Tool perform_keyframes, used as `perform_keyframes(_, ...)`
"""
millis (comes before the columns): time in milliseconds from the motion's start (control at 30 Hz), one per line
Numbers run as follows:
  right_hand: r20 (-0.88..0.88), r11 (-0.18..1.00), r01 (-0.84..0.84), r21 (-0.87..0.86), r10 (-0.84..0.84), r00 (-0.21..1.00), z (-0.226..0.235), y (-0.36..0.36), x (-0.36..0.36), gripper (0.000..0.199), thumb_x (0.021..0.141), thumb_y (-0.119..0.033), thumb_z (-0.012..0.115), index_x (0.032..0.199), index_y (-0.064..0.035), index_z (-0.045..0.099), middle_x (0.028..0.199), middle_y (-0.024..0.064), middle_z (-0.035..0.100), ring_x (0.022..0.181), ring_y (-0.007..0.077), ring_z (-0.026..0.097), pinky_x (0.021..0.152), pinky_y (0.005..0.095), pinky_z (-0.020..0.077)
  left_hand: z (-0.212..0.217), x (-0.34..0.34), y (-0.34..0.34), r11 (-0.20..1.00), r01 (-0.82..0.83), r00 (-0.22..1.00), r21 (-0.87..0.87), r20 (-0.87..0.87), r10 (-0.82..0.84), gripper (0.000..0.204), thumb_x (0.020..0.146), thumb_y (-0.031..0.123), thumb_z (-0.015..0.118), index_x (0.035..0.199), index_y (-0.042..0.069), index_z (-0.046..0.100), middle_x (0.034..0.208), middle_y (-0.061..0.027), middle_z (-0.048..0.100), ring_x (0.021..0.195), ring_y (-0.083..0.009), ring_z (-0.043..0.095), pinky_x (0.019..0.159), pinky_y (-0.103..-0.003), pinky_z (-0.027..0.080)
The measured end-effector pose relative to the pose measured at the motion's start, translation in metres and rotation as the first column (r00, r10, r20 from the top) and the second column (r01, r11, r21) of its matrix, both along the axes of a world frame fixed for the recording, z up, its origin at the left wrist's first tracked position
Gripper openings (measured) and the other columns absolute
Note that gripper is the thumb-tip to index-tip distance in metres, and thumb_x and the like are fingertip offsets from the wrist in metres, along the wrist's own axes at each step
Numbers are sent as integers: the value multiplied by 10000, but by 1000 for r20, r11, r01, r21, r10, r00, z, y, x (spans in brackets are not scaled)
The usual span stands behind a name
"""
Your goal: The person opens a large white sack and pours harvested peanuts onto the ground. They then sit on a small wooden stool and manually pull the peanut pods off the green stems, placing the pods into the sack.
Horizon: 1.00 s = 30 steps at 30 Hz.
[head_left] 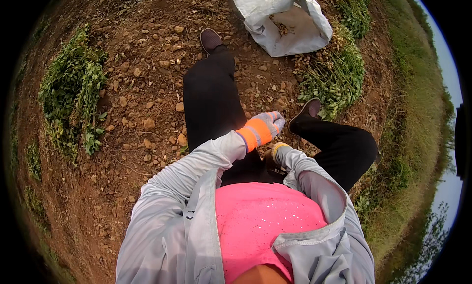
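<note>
My left hand (264,128), in an orange and grey glove, is held over my lap between my knees. Its fingers are curled closed, and anything inside them is hidden. Just below and to the right, my right hand (279,148) shows only a strip of yellowish glove at the grey sleeve cuff; its fingers are out of sight. Beyond my feet a white woven sack (301,40) lies with its mouth open toward me. Some peanuts (284,28) show inside it. To the right of the sack lies a heap of pulled peanut plants (339,75) with pods among the stems.
Another pile of green plants (73,89) lies on the left. Reddish-brown soil with scattered stones (149,124) spreads around my outstretched legs. One shoe (210,40) is near the sack, the other (309,108) beside the plant heap. A grassy strip (418,121) borders the right.
</note>
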State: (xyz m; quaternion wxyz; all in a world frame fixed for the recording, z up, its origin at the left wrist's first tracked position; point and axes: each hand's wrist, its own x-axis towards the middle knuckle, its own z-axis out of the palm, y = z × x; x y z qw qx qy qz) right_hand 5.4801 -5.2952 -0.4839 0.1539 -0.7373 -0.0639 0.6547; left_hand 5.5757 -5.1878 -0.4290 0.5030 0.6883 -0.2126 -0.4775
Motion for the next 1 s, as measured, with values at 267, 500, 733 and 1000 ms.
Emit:
perform_keyframes(267,50,998,-62,32,60,997,-33,15,27,347,821,-311,553,1095,-112,629,1079,125,630,974,289,600,821,383,475,-35,4,-5,987,5,976,162,215,-41,301,905,294,514,1045,42,601,854,-141,655,771,-280,621,719,-365,472)
perform_keyframes(500,82,993,-65,-99,73,994,-17,21,54,318,801,-285,573,1057,-109,641,1026,127,646,918,294,616,782,382,489,-92,22,21,950,-87,995,300,81,65,324,908,282,493,1053,13,599,793,-102,648,714,-208,611,686,-336,466)
perform_keyframes(733,581,951,265,-158,-128,803,-101,-93,33,318,896,-323,483,1087,-107,617,1100,183,609,1092,304,551,886,405,449,-78,24,-22,978,-149,981,146,149,127,322,883,313,538,1025,34,611,885,-160,652,851,-286,615,781,-372,457)
perform_keyframes(1000,719,505,697,-508,-197,666,46,-133,110,603,929,-515,370,1284,-38,472,1269,213,511,1198,334,475,992,408,378,-104,29,-45,954,-265,964,140,49,260,327,888,335,539,1010,38,601,900,-160,653,856,-303,611,789,-377,450)
